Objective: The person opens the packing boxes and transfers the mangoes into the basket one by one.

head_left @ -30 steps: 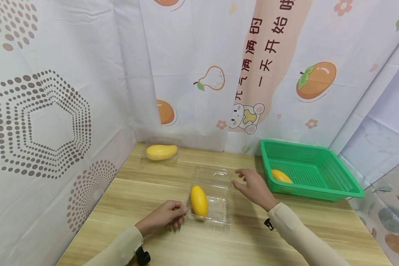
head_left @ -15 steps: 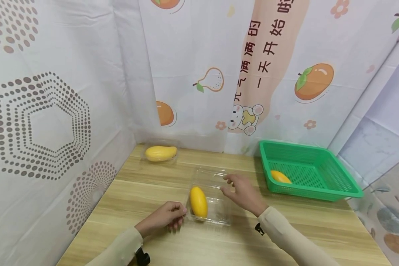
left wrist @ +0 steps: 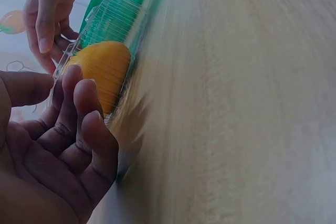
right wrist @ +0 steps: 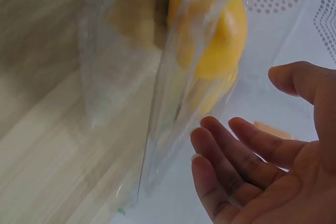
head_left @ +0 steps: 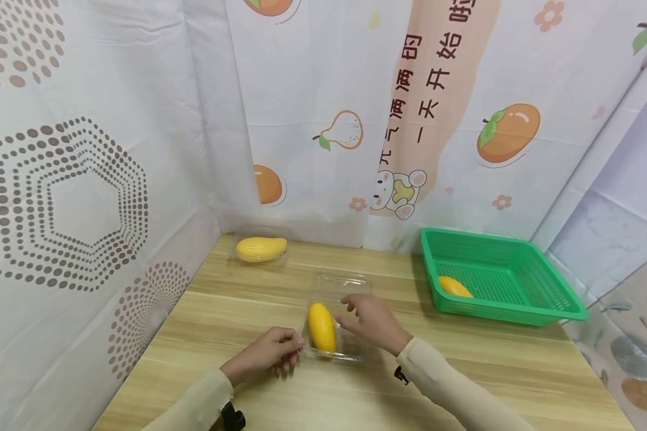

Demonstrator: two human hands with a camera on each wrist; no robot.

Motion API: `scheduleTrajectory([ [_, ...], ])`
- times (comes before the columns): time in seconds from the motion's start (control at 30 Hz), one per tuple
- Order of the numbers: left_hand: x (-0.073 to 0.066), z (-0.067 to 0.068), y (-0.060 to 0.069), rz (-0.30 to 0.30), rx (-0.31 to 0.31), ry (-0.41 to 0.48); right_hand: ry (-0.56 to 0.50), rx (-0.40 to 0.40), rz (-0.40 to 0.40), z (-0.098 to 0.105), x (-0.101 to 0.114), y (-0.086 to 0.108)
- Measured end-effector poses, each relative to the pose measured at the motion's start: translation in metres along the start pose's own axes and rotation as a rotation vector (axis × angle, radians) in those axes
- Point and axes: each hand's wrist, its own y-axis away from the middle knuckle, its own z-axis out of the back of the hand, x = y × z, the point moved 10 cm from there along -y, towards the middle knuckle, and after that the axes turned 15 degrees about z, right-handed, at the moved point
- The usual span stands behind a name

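Observation:
An open clear plastic box (head_left: pixel 339 282) lies on the table, a yellow mango (head_left: pixel 322 328) in its left part. My left hand (head_left: pixel 269 353) is at the box's left edge; in the left wrist view, thumb and forefinger of that hand (left wrist: pixel 55 145) pinch the rim beside the mango (left wrist: pixel 107 69). Over the box, right of the mango, is my right hand (head_left: pixel 374 323), holding nothing. The right wrist view has this hand (right wrist: pixel 262 171) with fingers loosely bent and thumb apart, short of the mango (right wrist: pixel 228 38).
A green basket (head_left: pixel 509 312) with another mango (head_left: pixel 455 286) stands at the back right. At the back left, a yellow mango (head_left: pixel 261 248) lies in a clear box. Printed curtains (head_left: pixel 302 78) hang behind and to the left.
My right hand has moved left and a little towards the front, from the box's right side to over it. The left hand and the mango have stayed in place.

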Motion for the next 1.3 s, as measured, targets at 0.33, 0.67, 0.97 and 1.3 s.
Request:
scheduleTrajectory([
  [0.33,0.000,-0.002,-0.001,-0.007,0.013,0.010,0.028,0.062,0.050,-0.030,0.019,-0.008],
  [0.67,0.000,-0.003,0.000,-0.001,0.019,0.012,0.028,0.100,0.002,-0.042,0.023,-0.008],
  [0.97,-0.003,-0.003,-0.001,0.004,0.013,0.017,0.002,0.139,-0.049,-0.045,0.014,-0.007],
  [1.3,-0.003,-0.003,-0.002,-0.013,0.016,0.005,-0.022,0.150,0.011,-0.042,0.012,-0.005],
])
